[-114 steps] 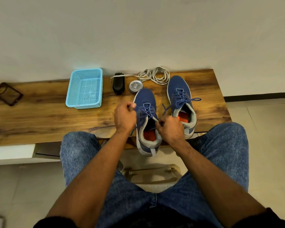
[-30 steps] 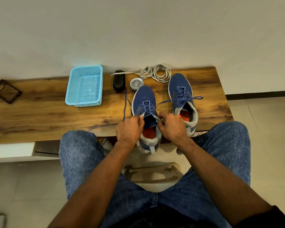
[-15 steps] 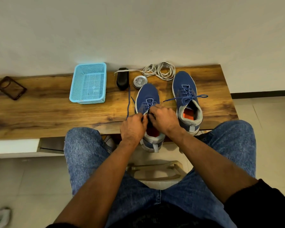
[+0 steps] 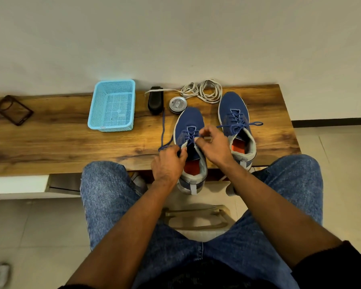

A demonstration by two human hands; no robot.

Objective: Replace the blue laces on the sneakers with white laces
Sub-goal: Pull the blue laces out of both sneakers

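A dark phone case (image 4: pixel 13 110) is lying at the far left of the desk (image 4: pixel 61 147), then a light blue basket (image 4: pixel 112 105), a black brush-like object (image 4: pixel 155 100) and a round tin (image 4: pixel 177 104). Print is showing on the tin lid, but it is too small to be read; no brand is being made out on either shoe.

The left sneaker (image 4: pixel 190 130) is being unlaced at the desk's front edge. The left hand (image 4: pixel 168 162) is being held at the eyelet flap, its fingers curled and pinching the blue lace (image 4: pixel 163 130), whose freed end is trailing away toward the brush. The right hand (image 4: pixel 215 146) is being held over the crossings, its fingers pinching a lace strand near the tongue.

Judged advice: the lace is best being drawn out one crossing at a time, top eyelets first, while the flap is being steadied, so nothing is being snagged.

The right sneaker (image 4: pixel 236 124) is sitting just beside, apparently not yet unlaced. The white laces (image 4: pixel 204 91) are lying coiled behind both shoes, near the wall, untouched.
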